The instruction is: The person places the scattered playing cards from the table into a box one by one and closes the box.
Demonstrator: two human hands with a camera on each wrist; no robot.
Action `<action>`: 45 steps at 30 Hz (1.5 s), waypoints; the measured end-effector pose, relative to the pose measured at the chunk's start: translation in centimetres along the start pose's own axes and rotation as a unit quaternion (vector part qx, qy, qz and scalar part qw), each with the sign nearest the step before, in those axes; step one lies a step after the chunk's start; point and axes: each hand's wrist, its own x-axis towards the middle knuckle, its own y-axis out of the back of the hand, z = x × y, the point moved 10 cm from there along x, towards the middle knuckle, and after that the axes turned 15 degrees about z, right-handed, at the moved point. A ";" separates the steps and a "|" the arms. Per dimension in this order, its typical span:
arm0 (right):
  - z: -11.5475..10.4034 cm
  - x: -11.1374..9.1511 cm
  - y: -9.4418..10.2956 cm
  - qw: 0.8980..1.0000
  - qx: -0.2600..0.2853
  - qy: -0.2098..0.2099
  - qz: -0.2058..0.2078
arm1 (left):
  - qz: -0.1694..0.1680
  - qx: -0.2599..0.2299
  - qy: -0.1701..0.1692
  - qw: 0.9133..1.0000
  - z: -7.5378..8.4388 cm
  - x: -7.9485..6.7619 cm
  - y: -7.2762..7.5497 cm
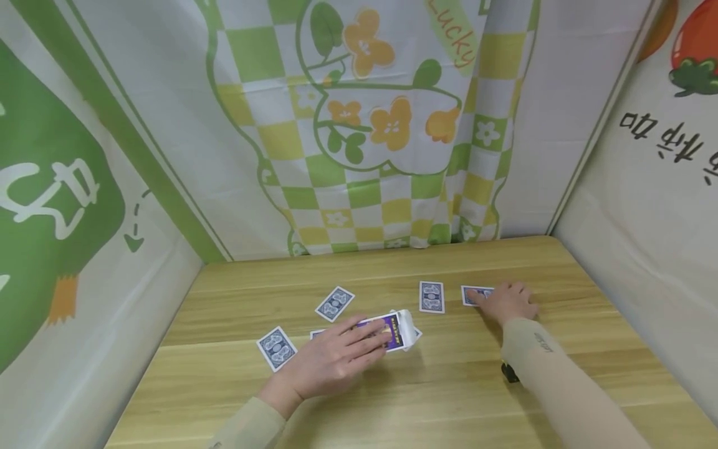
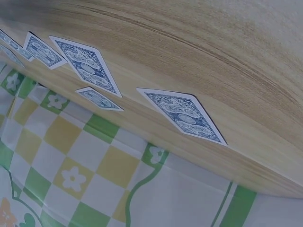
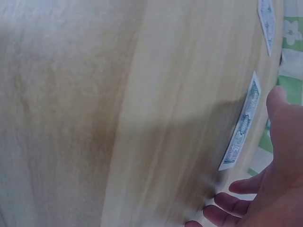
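In the head view my left hand (image 1: 339, 355) holds a purple card box (image 1: 395, 330), its fingers lying across the top and its white flap end open to the right. The thumb is hidden. My right hand (image 1: 507, 302) is spread at the far right over a blue-backed playing card (image 1: 472, 295). The right wrist view shows that card (image 3: 242, 125) flat on the wood, with the thumb beside it and loosely bent fingers near its end. Another playing card (image 1: 431, 297) lies left of the right hand. The left wrist view does not show the left hand.
More face-down cards lie about the left hand: one card (image 1: 335, 304) behind it, one card (image 1: 277, 348) at its left, and others partly covered by hand and box. A black object (image 1: 509, 373) shows under the right sleeve. Behind the wooden table (image 1: 449, 399) hangs a checked curtain (image 1: 364, 193).
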 end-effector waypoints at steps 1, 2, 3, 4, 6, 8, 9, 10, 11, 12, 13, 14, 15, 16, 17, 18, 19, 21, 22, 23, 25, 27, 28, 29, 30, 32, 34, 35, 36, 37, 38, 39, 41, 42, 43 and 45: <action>0.0 0.0 -0.1 1.000 -0.005 0.002 0.003 | 0.002 -0.001 0.000 1.000 0.0 0.0 0.0; 0.1 0.0 -0.2 1.000 -0.010 0.003 0.007 | 0.005 -0.001 -0.001 1.000 0.0 0.1 0.1; 0.1 0.1 -0.3 1.000 -0.013 0.005 0.010 | 0.007 0.001 -0.002 1.000 0.0 0.1 0.1; 0.1 0.1 -0.4 1.000 -0.019 0.007 0.012 | 0.009 0.001 -0.003 1.000 -0.1 0.2 0.1; 0.2 0.2 -0.5 0.999 -0.027 0.012 0.016 | 0.013 0.003 -0.006 1.000 -0.1 0.2 0.2; 0.3 0.2 -0.6 0.999 -0.033 0.020 0.018 | 0.016 0.003 -0.006 1.000 -0.2 0.3 0.2; 0.3 0.3 -0.6 0.999 -0.035 0.023 0.018 | 0.016 0.004 -0.007 1.000 -0.2 0.3 0.2; 0.3 0.3 -0.6 0.999 -0.036 0.027 0.017 | 0.018 0.004 -0.007 1.000 -0.2 0.3 0.3; 0.3 0.3 -0.6 0.999 -0.036 0.032 0.015 | 0.018 0.005 -0.007 1.000 -0.3 0.4 0.3; 0.2 0.2 -0.5 0.999 -0.036 0.037 0.012 | 0.018 0.004 -0.007 1.000 -0.3 0.4 0.4; 0.2 0.2 -0.4 0.998 -0.038 0.043 0.008 | 0.018 0.003 -0.006 1.000 -0.3 0.4 0.4; 0.2 0.2 -0.4 0.998 -0.038 0.048 0.003 | 0.018 0.004 -0.006 1.000 -0.3 0.4 0.4; 0.1 0.1 -0.2 0.998 -0.036 0.053 -0.004 | 0.016 0.004 -0.006 1.000 -0.3 0.4 0.4; 0.0 0.0 -0.1 0.998 -0.033 0.057 -0.010 | 0.015 0.003 -0.005 1.000 -0.3 0.4 0.4; 0.0 -0.1 0.1 0.997 -0.031 0.062 -0.016 | 0.014 0.002 -0.004 1.000 -0.4 0.4 0.5; -0.1 -0.1 0.2 0.997 -0.028 0.067 -0.023 | 0.014 0.002 -0.004 1.000 -0.4 0.3 0.5; -0.2 -0.2 0.4 0.997 -0.024 0.071 -0.029 | 0.015 0.002 -0.004 1.000 -0.4 0.3 0.5; -0.4 -0.3 0.7 0.996 -0.014 0.075 -0.041 | 0.015 0.001 -0.003 1.000 -0.4 0.3 0.5; -0.4 -0.4 0.8 0.996 -0.010 0.075 -0.047 | 0.015 0.001 -0.002 1.000 -0.4 0.3 0.5; -0.5 -0.4 0.9 0.996 -0.007 0.077 -0.053 | 0.015 0.001 -0.001 1.000 -0.4 0.2 0.5; -0.6 -0.5 1.0 0.995 -0.002 0.077 -0.065 | 0.015 0.000 0.000 1.000 -0.4 0.2 0.4; -0.7 -0.5 1.0 0.994 0.005 0.075 -0.076 | 0.014 -0.001 0.002 1.000 -0.4 0.1 0.4; -0.8 -0.5 0.9 0.994 0.008 0.075 -0.080 | 0.013 -0.001 0.001 1.000 -0.4 0.1 0.4; -0.9 -0.5 0.9 0.994 0.007 0.076 -0.081 | 0.013 0.000 0.002 1.000 -0.4 0.1 0.3; -0.9 -0.5 0.9 0.994 0.006 0.078 -0.080 | 0.012 0.000 0.002 1.000 -0.4 0.1 0.3; -0.9 -0.5 0.8 0.994 0.006 0.080 -0.072 | 0.012 0.000 0.002 1.000 -0.4 0.1 0.3; -0.8 -0.4 0.6 0.995 0.008 0.080 -0.060 | 0.011 0.001 0.001 1.000 -0.4 0.1 0.3; -0.8 -0.3 0.6 0.995 0.008 0.079 -0.052 | 0.011 0.001 0.001 1.000 -0.3 0.1 0.4; -0.6 -0.3 0.5 0.996 0.010 0.077 -0.044 | 0.011 0.002 0.001 1.000 -0.3 0.1 0.4; -0.4 -0.2 0.4 0.997 0.012 0.071 -0.037 | 0.011 0.003 0.001 1.000 -0.3 0.1 0.4; -0.2 -0.2 0.3 0.997 0.012 0.066 -0.032 | 0.011 0.004 0.000 1.000 -0.3 0.1 0.4; 0.0 -0.1 0.2 0.998 0.012 0.061 -0.026 | 0.011 0.005 0.000 1.000 -0.3 0.1 0.4; 0.3 0.0 0.1 0.999 0.005 0.050 -0.020 | 0.011 0.005 0.000 1.000 -0.3 0.1 0.4; 0.3 0.0 0.0 0.999 0.002 0.045 -0.022 | 0.011 0.005 0.000 1.000 -0.3 0.1 0.4; 0.3 0.1 0.0 0.999 -0.003 0.039 -0.025 | 0.011 0.005 0.001 1.000 -0.3 0.1 0.4; 0.1 0.1 0.0 0.999 -0.009 0.033 -0.032 | 0.012 0.005 0.002 1.000 -0.3 0.1 0.4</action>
